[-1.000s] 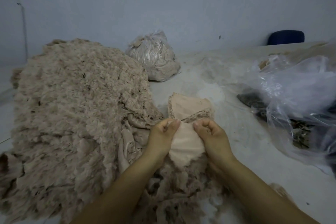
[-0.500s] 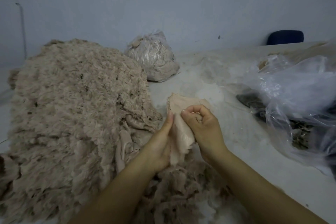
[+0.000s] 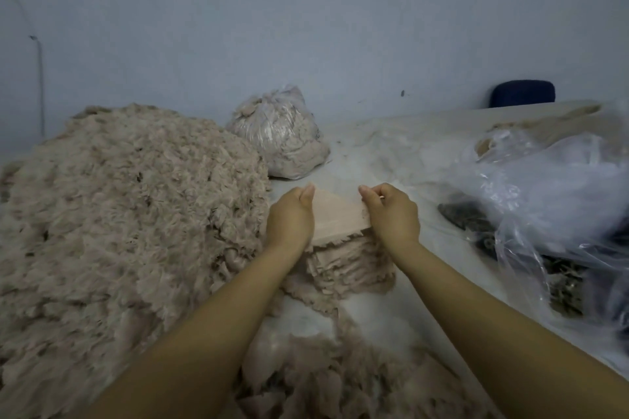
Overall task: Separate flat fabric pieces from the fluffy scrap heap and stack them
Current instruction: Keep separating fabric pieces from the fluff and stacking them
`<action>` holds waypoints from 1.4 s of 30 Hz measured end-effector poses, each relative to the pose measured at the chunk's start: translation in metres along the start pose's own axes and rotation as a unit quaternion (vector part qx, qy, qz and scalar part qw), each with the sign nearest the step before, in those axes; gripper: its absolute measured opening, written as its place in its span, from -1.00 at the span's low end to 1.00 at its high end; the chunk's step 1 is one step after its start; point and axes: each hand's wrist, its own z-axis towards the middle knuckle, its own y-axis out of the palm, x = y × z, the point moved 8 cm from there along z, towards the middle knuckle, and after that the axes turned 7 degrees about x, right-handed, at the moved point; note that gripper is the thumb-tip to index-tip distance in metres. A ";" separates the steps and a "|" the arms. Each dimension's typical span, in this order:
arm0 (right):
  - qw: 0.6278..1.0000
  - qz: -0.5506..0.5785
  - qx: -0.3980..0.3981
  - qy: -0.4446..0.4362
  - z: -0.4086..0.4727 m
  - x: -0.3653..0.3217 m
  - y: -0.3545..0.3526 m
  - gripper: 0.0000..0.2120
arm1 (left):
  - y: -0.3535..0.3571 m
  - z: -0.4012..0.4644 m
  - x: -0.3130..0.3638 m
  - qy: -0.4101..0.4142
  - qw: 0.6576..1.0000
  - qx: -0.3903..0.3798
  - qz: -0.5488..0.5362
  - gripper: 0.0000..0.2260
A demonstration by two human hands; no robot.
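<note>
1. A flat beige piece [image 3: 335,217] is held stretched between both hands, just above the stack [image 3: 347,265] of similar flat pieces, at the middle of the tabletop [image 3: 391,153].
2. The piece's left edge is gripped by the left hand [image 3: 291,219], with the thumb laid up along the cloth and the fingers curled behind it.
3. The right edge is pinched by the right hand [image 3: 394,214], the thumb and curled fingers being closed on the cloth.
4. The stack is seen below the hands as layered, ragged-edged pieces resting on the tabletop, partly hidden by the held piece and the wrists.
5. The fluffy heap [image 3: 119,231] is spread over the left side of the tabletop, its right flank touching the stack; the left forearm is laid across its edge.
6. More loose scraps [image 3: 323,374] are scattered between the two forearms at the near edge.
7. A tied clear bag [image 3: 279,136] filled with beige scraps is set behind the heap, near the wall [image 3: 306,27].
8. A large crumpled plastic sheet [image 3: 551,201] is spread at the right, well apart from the stack, with dark material [image 3: 473,218] seen under it.
9. A dark blue chair back [image 3: 522,94] is visible beyond the far right edge of the tabletop.
</note>
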 end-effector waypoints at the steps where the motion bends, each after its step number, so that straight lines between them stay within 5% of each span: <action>1: 0.999 -0.032 -0.001 0.002 0.005 0.005 0.003 -0.68 | 0.007 0.004 -0.003 -0.006 1.000 -0.014 0.021 -0.56; 6: 0.994 -0.096 -0.030 0.030 0.014 0.032 0.012 -0.67 | 0.041 0.000 -0.020 -0.039 0.987 -0.117 0.105 -0.57; 9: 0.996 -0.066 -0.029 0.052 0.009 0.041 0.006 -0.63 | 0.036 0.002 -0.033 -0.085 0.983 -0.110 0.118 -0.38; 11: 0.999 -0.005 -0.002 0.032 0.002 0.036 -0.004 -0.71 | 0.023 0.005 -0.038 -0.098 0.985 -0.106 0.090 -0.26; 13: 0.997 0.068 0.018 -0.027 -0.015 0.026 -0.015 -0.84 | 0.014 -0.003 -0.044 -0.116 0.974 -0.193 0.005 -0.30; 15: 0.989 0.112 -0.032 -0.087 -0.049 0.014 -0.010 -0.80 | 0.013 -0.031 -0.050 -0.120 0.909 -0.398 -0.021 -0.47; 17: 0.977 0.116 -0.132 -0.117 -0.088 0.009 0.011 -0.78 | 0.005 -0.066 -0.062 -0.046 0.793 -0.603 0.080 -0.60; 19: 0.962 0.112 -0.216 -0.125 -0.118 0.009 0.032 -0.82 | -0.012 -0.090 -0.075 0.006 0.701 -0.690 0.181 -0.53; 21: 0.943 0.109 -0.284 -0.137 -0.137 0.005 0.047 -0.85 | -0.016 -0.100 -0.078 0.042 0.679 -0.705 0.201 -0.62; 26: 0.902 0.080 -0.407 -0.121 -0.168 -0.006 0.068 -0.72 | -0.019 -0.109 -0.057 0.051 0.749 -0.659 0.042 -0.94; 28: 0.914 0.120 -0.374 -0.098 -0.168 -0.008 0.065 -0.81 | -0.021 -0.108 -0.047 0.015 0.787 -0.615 -0.036 -0.85; 32: 0.933 0.191 -0.303 -0.020 -0.157 -0.002 0.046 -0.68 | -0.029 -0.102 -0.046 -0.050 0.836 -0.541 -0.079 -0.71; 38: 0.952 0.231 -0.197 0.024 -0.143 0.006 0.017 -0.71 | -0.041 -0.100 -0.044 0.009 0.872 -0.482 -0.088 -0.61; 42: 0.956 0.235 -0.172 0.037 -0.144 0.015 0.006 -0.76 | -0.044 -0.107 -0.049 0.043 0.875 -0.482 -0.027 -0.91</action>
